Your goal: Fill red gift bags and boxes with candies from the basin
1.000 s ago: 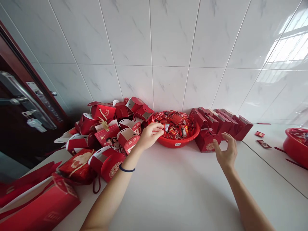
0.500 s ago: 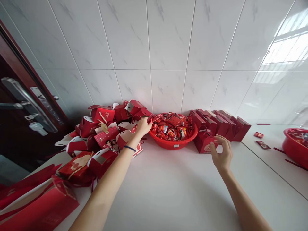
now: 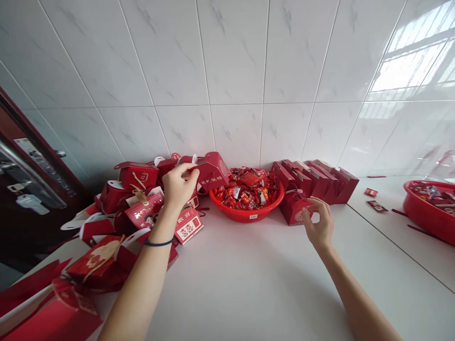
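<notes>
My left hand [image 3: 181,183], with a dark band at the wrist, pinches the edge of a red candy box [image 3: 215,169]. That box is tilted, beside the left rim of a red plastic basin [image 3: 245,219] heaped with red-wrapped candies [image 3: 250,187]. My right hand [image 3: 321,223] has thumb and fingers curled at the right side of another red candy box [image 3: 293,207], which stands upright on the table. A white rounded flap shows between those fingers; their exact contact is partly hidden.
Several red boxes [image 3: 137,175] are piled at left, a red bag [image 3: 64,312] nearer. More red boxes [image 3: 325,182] line the wall behind the right-hand box. Loose candies [image 3: 377,206] and a second red basin [image 3: 426,213] lie at right. A dark door [image 3: 21,246] borders the left.
My left hand has moved left and up from the basin's rim, and a candy box now shows raised in it. My right hand stays at its box. The view has shifted slightly.
</notes>
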A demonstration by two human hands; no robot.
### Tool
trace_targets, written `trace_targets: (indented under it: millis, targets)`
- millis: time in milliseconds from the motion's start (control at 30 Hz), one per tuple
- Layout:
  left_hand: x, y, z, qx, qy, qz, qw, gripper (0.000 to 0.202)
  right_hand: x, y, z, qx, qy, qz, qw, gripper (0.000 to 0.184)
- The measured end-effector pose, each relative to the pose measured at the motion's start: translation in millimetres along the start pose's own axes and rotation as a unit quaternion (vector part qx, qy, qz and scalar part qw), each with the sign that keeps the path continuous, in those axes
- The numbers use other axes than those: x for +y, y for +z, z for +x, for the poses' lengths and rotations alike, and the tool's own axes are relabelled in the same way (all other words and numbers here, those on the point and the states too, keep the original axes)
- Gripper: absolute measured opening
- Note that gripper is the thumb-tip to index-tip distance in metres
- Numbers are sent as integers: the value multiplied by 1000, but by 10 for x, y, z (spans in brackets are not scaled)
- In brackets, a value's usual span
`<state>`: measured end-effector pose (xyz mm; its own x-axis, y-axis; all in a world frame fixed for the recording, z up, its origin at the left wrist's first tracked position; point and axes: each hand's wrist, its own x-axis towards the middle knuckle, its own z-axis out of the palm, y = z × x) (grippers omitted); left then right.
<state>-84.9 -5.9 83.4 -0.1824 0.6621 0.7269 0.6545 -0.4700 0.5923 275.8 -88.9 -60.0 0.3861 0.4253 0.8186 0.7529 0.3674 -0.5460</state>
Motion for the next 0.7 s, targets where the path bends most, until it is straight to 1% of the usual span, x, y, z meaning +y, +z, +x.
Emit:
trace_targets:
  millis: [67, 133, 233, 300, 367, 433, 533, 600, 700]
  targets:
    - [125, -108, -89, -42, 11, -75, 996, 26, -7, -4, -3, -3, 4, 5, 1000, 18]
    - [274, -207, -185, -126, 23, -132, 983, 23, -19, -11, -5, -7, 9, 11, 1000, 19]
    - [460, -281, -330, -273, 67, -172, 944, 16, -39, -21, -6, -19, 29, 19, 999, 19]
    - [515, -253, -435, -334, 83, -185, 921, 15, -52, -21, -9, -24, 43, 21, 999, 19]
    - [507, -172, -554, -366, 78, -197, 906, 16, -67, -15, -15, -26, 48, 23, 998, 19]
    - [458, -71, -683, -395, 61, -202, 894, 17, -85, -7, -27, -29, 48, 30, 998, 20]
    - [385, 38, -866, -454, 47, -168, 874, 20, -127, 8, -52, -49, 47, 46, 997, 20]
    - [381, 62, -964, -494, 64, -125, 858, 22, -170, 18, -73, -73, 37, 52, 995, 19]
    - [464, 46, -1068, -534, 119, -62, 835, 22, -265, 33, -106, -113, 2, 58, 992, 16]
